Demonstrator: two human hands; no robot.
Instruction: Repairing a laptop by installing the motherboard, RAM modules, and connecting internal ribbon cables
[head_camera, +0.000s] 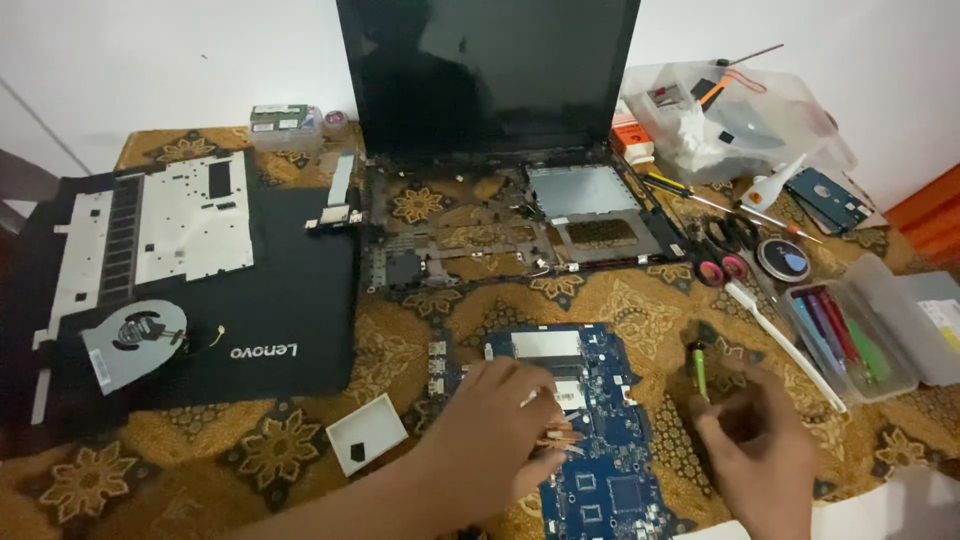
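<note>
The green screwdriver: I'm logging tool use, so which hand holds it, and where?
The right hand holds the green screwdriver by its lower end, upright; the exact grip is blurred.

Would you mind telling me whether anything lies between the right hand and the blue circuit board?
Nothing visible does: only bare patterned cloth separates the right hand from the blue circuit board, where the left hand rests.

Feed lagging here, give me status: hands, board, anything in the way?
Left hand on blue circuit board, touching copper pipes. Right hand holds green-handled screwdriver, off the board. Small white tray sits left, apart.
</note>
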